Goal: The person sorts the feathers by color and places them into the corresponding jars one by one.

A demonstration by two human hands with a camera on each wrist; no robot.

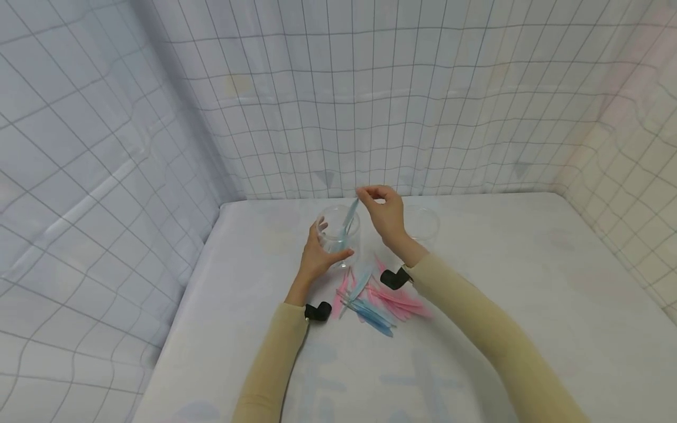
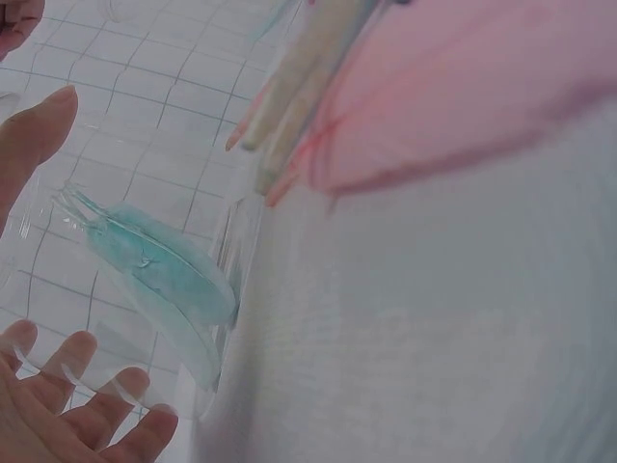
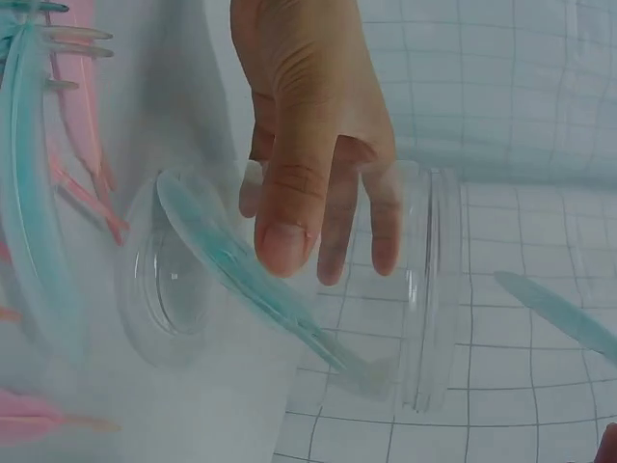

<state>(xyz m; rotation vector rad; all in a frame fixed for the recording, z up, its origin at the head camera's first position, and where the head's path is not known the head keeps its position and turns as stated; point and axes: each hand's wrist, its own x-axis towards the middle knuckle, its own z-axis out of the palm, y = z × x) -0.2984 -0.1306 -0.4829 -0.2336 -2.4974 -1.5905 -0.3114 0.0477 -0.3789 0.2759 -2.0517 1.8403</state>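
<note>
My left hand (image 1: pixel 315 257) holds a clear jar (image 1: pixel 324 249) upright, thumb on the near side and fingers round the far side. Inside the jar, light-blue feathers (image 2: pixel 159 265) lean against the wall near the bottom. Above the jar's mouth, my right hand (image 1: pixel 388 217) pinches another light-blue feather (image 1: pixel 351 211) between thumb and forefinger, and the feather slants down toward the opening. The right wrist view shows this feather (image 3: pixel 559 311) just outside the jar's rim (image 3: pixel 434 289). Only a bit of the right hand (image 2: pixel 14 27) appears in the left wrist view.
A second clear jar (image 1: pixel 431 226) stands behind my right wrist, partly hidden. Loose pink feathers (image 1: pixel 404 304) and blue feathers (image 1: pixel 372 317) lie in a mixed pile in front of the held jar. Grid-patterned cloth (image 1: pixel 370 117) hangs behind the white table (image 1: pixel 502 247).
</note>
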